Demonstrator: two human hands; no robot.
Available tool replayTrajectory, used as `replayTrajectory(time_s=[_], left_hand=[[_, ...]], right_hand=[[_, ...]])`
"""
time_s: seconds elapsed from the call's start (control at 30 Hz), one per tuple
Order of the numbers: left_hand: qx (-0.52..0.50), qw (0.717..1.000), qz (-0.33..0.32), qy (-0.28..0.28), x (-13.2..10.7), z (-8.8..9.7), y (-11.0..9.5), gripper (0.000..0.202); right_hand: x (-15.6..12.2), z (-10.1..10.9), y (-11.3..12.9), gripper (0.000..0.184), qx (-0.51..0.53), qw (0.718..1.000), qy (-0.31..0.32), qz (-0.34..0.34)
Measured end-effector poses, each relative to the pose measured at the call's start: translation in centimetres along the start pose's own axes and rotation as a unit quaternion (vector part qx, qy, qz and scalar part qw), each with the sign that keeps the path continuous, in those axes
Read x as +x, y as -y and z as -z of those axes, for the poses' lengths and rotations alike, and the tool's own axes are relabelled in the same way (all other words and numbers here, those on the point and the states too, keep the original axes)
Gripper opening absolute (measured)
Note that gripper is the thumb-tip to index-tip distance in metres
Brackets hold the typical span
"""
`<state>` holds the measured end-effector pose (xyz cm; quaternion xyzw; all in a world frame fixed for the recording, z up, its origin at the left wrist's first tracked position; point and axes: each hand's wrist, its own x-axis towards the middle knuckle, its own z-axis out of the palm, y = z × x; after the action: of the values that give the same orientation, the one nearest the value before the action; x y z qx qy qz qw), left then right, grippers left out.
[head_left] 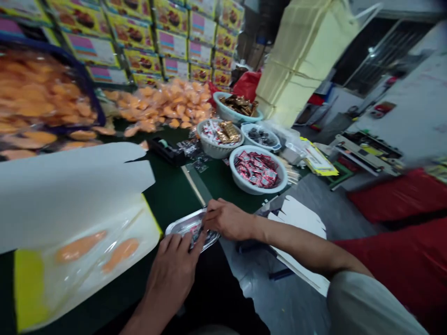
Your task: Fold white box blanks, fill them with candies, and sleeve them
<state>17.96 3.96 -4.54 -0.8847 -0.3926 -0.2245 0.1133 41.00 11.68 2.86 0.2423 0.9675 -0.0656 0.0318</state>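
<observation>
A shiny foil tray (179, 225) sits at the near edge of the green table, with small red and dark packets inside. Over its near side curl the fingers of my left hand (176, 263), gripping the rim. My right hand (226, 219) reaches in from the right, its fingers closed together at the tray's right end; what they hold is hidden. Left of the tray lies an opened white and yellow box (80, 200) holding two orange pieces (120, 255) in clear wrap.
Behind the tray stand bowls of red packets (257, 170), gold and white packets (220, 135), dark pieces (261, 136) and brown packets (239, 104). A tape dispenser (165, 150) and heaped orange pieces (167, 104) lie further left. Stacked printed boxes (171, 44) line the back. White cartons (303, 223) lie at right.
</observation>
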Motion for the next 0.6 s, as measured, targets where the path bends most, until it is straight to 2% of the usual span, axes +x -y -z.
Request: replayTrajectory(time_s=[0.07,0.13,0.23,0.3,0.37,0.47,0.53,0.6], left_hand=[[0.013,1.000,-0.010,0.023,0.4,-0.3,0.4,0.050],[0.021,0.999,-0.008,0.042,0.6,-0.6,0.6,0.050],[0.021,0.999,-0.001,0.037,0.5,-1.1,0.7,0.051],[0.019,1.000,0.006,0.023,0.3,-1.6,0.8,0.053],[0.016,1.000,0.015,0.005,0.2,-2.3,1.0,0.053],[0.001,0.999,0.030,-0.033,0.0,-3.5,1.2,0.051],[-0.001,0.997,0.031,-0.065,-0.3,-4.4,1.1,0.050],[0.019,0.996,0.031,-0.080,-0.6,-5.2,1.0,0.048]], right_hand=[[-0.2,-0.7,-0.5,0.003,0.008,1.000,-0.015,-0.003],[-0.5,-1.5,-0.8,0.011,0.017,0.999,-0.047,0.003],[-0.9,-2.1,-1.3,0.024,0.030,0.990,-0.136,-0.013],[-0.9,-1.5,-2.5,0.026,0.036,0.979,-0.195,-0.053],[-0.7,-0.1,-4.6,0.026,0.036,0.965,-0.238,-0.102],[0.6,3.3,-9.1,0.027,0.048,0.943,-0.262,-0.202],[2.2,5.5,-12.5,0.026,0.069,0.927,-0.263,-0.260],[4.6,7.5,-15.6,0.027,0.082,0.916,-0.270,-0.285]])
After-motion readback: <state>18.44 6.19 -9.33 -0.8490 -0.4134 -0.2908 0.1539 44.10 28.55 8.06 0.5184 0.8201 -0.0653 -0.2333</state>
